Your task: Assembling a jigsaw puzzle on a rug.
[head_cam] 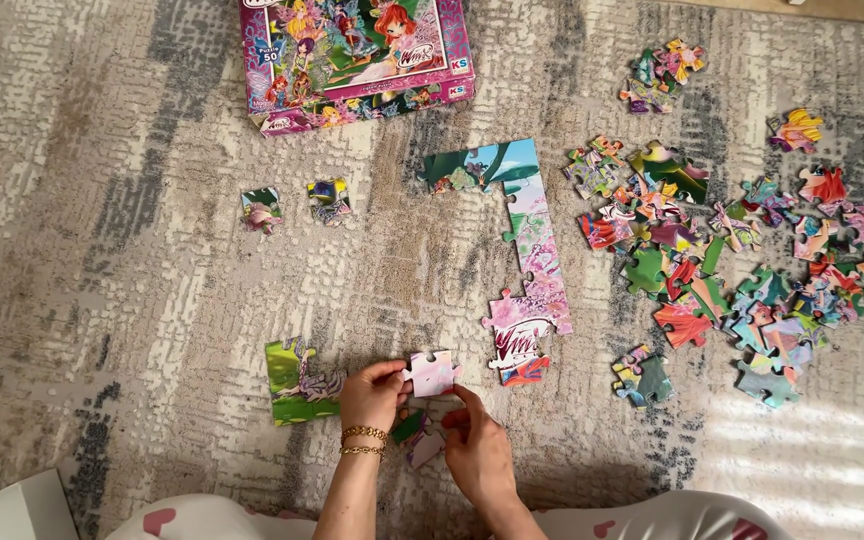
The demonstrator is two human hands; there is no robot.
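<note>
The left hand [372, 393] pinches a pink puzzle piece [432, 372] just above the carpet [102, 280]. The right hand [477, 450], fingers curled on nothing, rests just below it. The joined puzzle strip [532, 260] lies up and to the right, nearer the right hand, its long axis running away from the person.

A puzzle box [357, 60] lies on the rug [102, 300] at upper centre. Below it to the left sit two single pieces [262, 208], and to the right a joined corner strip [527, 240]. Loose pieces [742, 260] spread across the right. Another joined section [295, 385] lies lower left of centre, just left of both hands.
</note>
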